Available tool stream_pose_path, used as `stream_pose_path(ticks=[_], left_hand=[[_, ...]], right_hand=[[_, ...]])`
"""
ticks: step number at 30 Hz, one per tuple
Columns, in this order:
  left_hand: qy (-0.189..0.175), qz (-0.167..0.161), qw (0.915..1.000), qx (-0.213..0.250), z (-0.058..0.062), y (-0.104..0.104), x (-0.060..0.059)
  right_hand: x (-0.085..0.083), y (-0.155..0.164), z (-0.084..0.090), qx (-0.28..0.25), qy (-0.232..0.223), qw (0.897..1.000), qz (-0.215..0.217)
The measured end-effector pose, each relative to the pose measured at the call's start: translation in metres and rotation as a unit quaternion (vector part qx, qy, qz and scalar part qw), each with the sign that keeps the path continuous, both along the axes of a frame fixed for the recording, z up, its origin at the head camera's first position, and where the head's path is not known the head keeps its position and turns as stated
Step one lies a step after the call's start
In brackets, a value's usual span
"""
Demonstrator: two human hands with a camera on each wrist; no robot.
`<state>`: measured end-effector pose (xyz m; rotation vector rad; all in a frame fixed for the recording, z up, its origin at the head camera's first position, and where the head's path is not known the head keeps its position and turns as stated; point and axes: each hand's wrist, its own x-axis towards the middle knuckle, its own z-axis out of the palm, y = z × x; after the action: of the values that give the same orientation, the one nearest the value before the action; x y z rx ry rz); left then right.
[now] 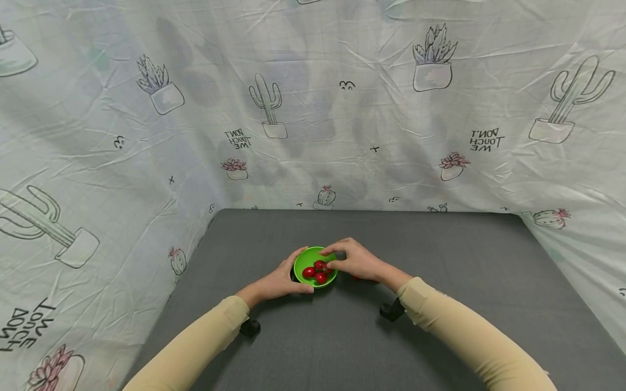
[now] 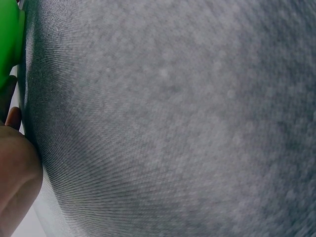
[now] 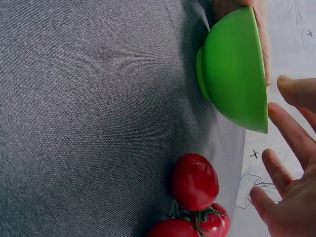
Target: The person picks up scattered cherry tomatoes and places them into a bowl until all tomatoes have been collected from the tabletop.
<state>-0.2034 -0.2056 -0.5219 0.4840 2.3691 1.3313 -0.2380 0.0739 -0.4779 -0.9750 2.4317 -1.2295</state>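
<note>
A: Largest first?
B: Grey felt-like table mat [image 1: 440, 326], with its green plastic bowl [image 1: 307, 257] mid-mat, nearer the front edge than the back.
A: Hands?
B: Left hand [image 1: 279, 282] cups the bowl's left wall, fingers curled round it. Right hand [image 1: 356, 260] hovers over the right rim, fingers [image 3: 289, 131] spread and holding nothing.
A: Smallest?
B: Red cherry tomatoes [image 1: 317, 270] inside the bowl; loose red cherry tomatoes [image 3: 195, 181] just right of it.
A: Advice?
B: Probably keep the bowl braced and pinch one tomato lightly.
</note>
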Motion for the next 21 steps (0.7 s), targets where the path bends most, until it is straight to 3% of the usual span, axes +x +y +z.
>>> stream_pose_path(ticks=[10, 21], left_hand=[[-0.005, 0.004, 1.0, -0.001, -0.003, -0.001, -0.003], [0.004, 0.006, 1.0, -0.001, -0.005, -0.001, -0.005]], right_hand=[[-0.003, 0.004, 0.003, -0.019, 0.019, 1.0, 0.007], [-0.003, 0.012, 0.01, -0.014, 0.021, 0.999, -0.028]])
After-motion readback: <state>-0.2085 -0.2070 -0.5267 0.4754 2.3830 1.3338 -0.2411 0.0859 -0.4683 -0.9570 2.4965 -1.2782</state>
